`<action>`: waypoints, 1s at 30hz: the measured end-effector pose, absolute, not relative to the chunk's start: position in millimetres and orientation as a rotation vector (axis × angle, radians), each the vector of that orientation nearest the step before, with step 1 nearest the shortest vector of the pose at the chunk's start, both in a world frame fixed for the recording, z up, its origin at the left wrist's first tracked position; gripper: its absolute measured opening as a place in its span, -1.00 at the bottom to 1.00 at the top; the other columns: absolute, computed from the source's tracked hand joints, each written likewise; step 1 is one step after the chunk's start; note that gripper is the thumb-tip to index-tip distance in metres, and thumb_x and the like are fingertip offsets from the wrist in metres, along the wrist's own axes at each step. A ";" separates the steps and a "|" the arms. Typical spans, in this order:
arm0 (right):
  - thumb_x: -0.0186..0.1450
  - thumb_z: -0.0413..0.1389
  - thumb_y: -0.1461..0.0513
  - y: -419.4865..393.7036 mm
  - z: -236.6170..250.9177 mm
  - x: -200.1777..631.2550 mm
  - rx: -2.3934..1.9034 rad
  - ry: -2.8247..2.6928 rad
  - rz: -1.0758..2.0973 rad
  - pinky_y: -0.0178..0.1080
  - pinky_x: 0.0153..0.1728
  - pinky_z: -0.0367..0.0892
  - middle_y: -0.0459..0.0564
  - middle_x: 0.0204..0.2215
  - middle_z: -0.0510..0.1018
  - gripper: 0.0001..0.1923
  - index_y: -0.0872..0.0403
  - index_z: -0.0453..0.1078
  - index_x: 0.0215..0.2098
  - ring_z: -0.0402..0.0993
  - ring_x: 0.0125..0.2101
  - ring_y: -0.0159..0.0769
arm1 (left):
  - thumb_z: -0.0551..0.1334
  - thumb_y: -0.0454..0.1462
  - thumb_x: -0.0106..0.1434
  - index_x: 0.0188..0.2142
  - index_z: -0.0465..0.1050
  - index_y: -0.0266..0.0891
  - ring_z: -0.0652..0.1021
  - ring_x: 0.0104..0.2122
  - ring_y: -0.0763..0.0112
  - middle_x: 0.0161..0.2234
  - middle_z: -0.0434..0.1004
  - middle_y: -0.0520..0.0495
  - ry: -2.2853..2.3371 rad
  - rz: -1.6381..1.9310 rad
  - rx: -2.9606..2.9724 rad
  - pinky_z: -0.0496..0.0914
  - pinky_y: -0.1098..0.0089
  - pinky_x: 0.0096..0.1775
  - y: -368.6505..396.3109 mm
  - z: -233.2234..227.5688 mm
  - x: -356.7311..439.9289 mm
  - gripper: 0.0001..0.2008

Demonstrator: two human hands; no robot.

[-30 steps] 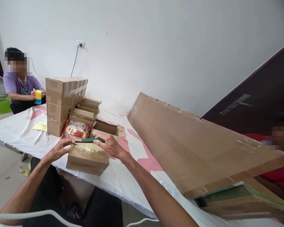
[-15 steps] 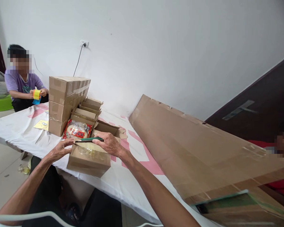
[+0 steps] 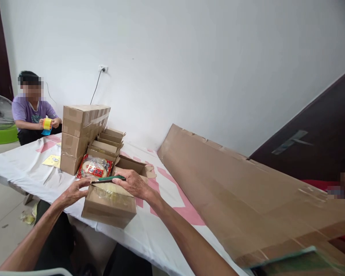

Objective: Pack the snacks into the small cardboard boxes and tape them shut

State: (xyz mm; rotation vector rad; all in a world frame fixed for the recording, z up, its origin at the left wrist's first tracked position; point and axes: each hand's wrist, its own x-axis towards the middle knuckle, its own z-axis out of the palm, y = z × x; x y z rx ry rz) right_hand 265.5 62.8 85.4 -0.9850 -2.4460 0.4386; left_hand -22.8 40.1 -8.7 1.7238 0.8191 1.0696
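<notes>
So the cardboard box (image 3: 109, 211) sits right by the near edge of the white cloth (image 3: 166, 241), below both your hands. Not a lot of table on your side, so I'd slide it a bit farther in before you put any real force on it. There's shiny clear tape (image 3: 110, 194) over its top, wrinkled in places, and that's probably what makes a clean edge tricky.

Your left hand (image 3: 74, 191) is at the box's far left corner, thumb and fingers a little apart — can't tell if they're actually gripping or just resting. Your right hand (image 3: 133, 184) is closed around a green-handled tool (image 3: 110, 178), lying along the far top edge, its thin dark end pointing left. That end looks aimed straight at your left fingertips! If it's a blade, I'd drop those fingers down the left side and brace from there. Short, shallow strokes seem safer than one big shove, and they'd go easier on whatever's inside.

Just beyond the tool there's a red-and-clear packet (image 3: 94, 167), with an open carton (image 3: 132, 165) to its right — pretty tight back there, so I'd watch the follow-through. The taped box stack (image 3: 71, 138) is farther off to the left.
</notes>
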 end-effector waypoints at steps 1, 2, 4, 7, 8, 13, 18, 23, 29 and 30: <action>0.49 0.12 0.15 62.5 86.7 265.4 -0.992 -2.455 0.434 -0.25 -0.17 0.31 -0.03 -0.24 0.65 -0.79 0.03 0.56 -0.23 0.48 -0.27 -0.25 | 0.48 0.04 0.26 0.04 0.74 -0.17 0.60 0.19 -0.04 0.15 0.71 -0.20 0.828 1.073 1.728 0.43 0.09 0.29 40.9 -9.8 -23.1 -0.53; 0.49 0.13 0.16 62.0 88.0 265.4 -1.000 -2.460 0.434 -0.25 -0.16 0.30 -0.03 -0.23 0.66 -0.80 0.03 0.57 -0.22 0.49 -0.26 -0.25 | 0.48 0.04 0.25 0.04 0.74 -0.17 0.61 0.17 -0.04 0.14 0.71 -0.21 0.837 1.080 1.732 0.43 0.09 0.28 41.8 -11.2 -23.5 -0.53; 0.49 0.14 0.18 60.8 90.4 265.2 -1.011 -2.462 0.446 -0.26 -0.16 0.30 -0.04 -0.22 0.67 -0.82 0.03 0.58 -0.20 0.51 -0.25 -0.26 | 0.48 0.04 0.25 0.03 0.74 -0.18 0.61 0.16 -0.04 0.14 0.71 -0.22 0.843 1.093 1.735 0.44 0.10 0.28 43.4 -13.8 -24.3 -0.53; 0.48 0.15 0.20 59.2 92.6 264.6 -1.011 -2.463 0.465 -0.27 -0.18 0.29 -0.04 -0.22 0.67 -0.84 0.03 0.57 -0.20 0.51 -0.26 -0.26 | 0.47 0.03 0.27 0.01 0.74 -0.19 0.61 0.16 -0.03 0.13 0.71 -0.23 0.848 1.094 1.734 0.44 0.11 0.26 43.5 -14.1 -24.8 -0.55; 0.48 0.15 0.20 58.8 92.8 264.5 -1.009 -2.459 0.465 -0.27 -0.18 0.28 -0.04 -0.22 0.67 -0.84 0.04 0.56 -0.22 0.50 -0.26 -0.27 | 0.47 0.03 0.27 0.00 0.74 -0.20 0.61 0.15 -0.03 0.12 0.71 -0.24 0.850 1.087 1.734 0.45 0.11 0.25 42.9 -13.1 -24.8 -0.55; 0.47 0.14 0.17 58.0 91.3 264.4 -1.018 -2.438 0.452 -0.27 -0.23 0.25 -0.07 -0.31 0.60 -0.79 0.04 0.50 -0.31 0.42 -0.32 -0.30 | 0.46 0.03 0.28 0.00 0.73 -0.19 0.60 0.16 -0.03 0.11 0.70 -0.21 0.849 1.072 1.743 0.42 0.11 0.27 39.8 -7.6 -24.4 -0.57; 0.46 0.13 0.18 57.9 89.2 266.2 -1.021 -2.435 0.448 -0.28 -0.29 0.19 -0.12 -0.39 0.52 -0.76 0.04 0.44 -0.38 0.33 -0.37 -0.32 | 0.45 0.02 0.30 -0.01 0.74 -0.20 0.60 0.15 -0.01 0.08 0.71 -0.22 0.846 1.064 1.761 0.41 0.12 0.27 40.1 -8.6 -25.6 -0.58; 0.48 0.14 0.15 60.5 85.8 267.1 -1.017 -2.443 0.435 -0.27 -0.28 0.19 -0.10 -0.36 0.54 -0.77 0.05 0.50 -0.33 0.36 -0.37 -0.32 | 0.44 0.02 0.31 -0.02 0.73 -0.20 0.59 0.15 0.00 0.09 0.69 -0.22 0.837 1.061 1.765 0.40 0.13 0.27 39.7 -8.8 -25.4 -0.60; 0.48 0.16 0.21 60.2 85.5 263.8 -1.018 -2.467 0.438 -0.27 -0.21 0.26 -0.04 -0.25 0.66 -0.84 0.04 0.61 -0.17 0.48 -0.29 -0.29 | 0.45 0.07 0.29 0.01 0.73 -0.19 0.59 0.15 -0.02 0.10 0.69 -0.23 0.818 1.046 1.753 0.40 0.09 0.28 38.3 -5.4 -24.3 -0.54; 0.49 0.16 0.22 59.7 86.1 263.0 -1.021 -2.475 0.432 -0.27 -0.21 0.27 -0.04 -0.24 0.66 -0.83 0.04 0.62 -0.16 0.48 -0.28 -0.29 | 0.45 0.07 0.29 0.02 0.73 -0.18 0.59 0.16 -0.03 0.11 0.69 -0.23 0.815 1.045 1.751 0.40 0.09 0.28 38.0 -4.8 -24.1 -0.53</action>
